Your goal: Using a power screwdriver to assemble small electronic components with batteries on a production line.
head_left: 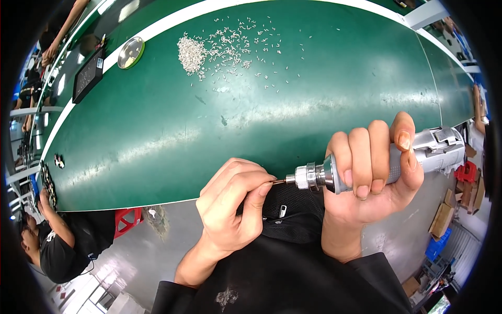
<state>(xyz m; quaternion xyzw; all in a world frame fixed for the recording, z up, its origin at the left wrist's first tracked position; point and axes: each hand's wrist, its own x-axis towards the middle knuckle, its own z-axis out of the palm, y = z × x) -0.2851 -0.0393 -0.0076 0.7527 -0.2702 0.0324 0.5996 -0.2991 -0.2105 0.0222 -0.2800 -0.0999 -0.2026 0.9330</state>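
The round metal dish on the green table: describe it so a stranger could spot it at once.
Start at the long green table and follow its white-edged far side toward the left. There, left of the heap of small pale pins, lies the round metal dish. It alone is circular and shiny with a yellow-green rim; the dark tablet beside it is flat and rectangular.

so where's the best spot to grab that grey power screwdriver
Around the grey barrel, behind the chrome collar, where the right hand wraps it now. The grey power screwdriver lies level, tip pointing left toward the left hand, so come from the right, clear of the tip.
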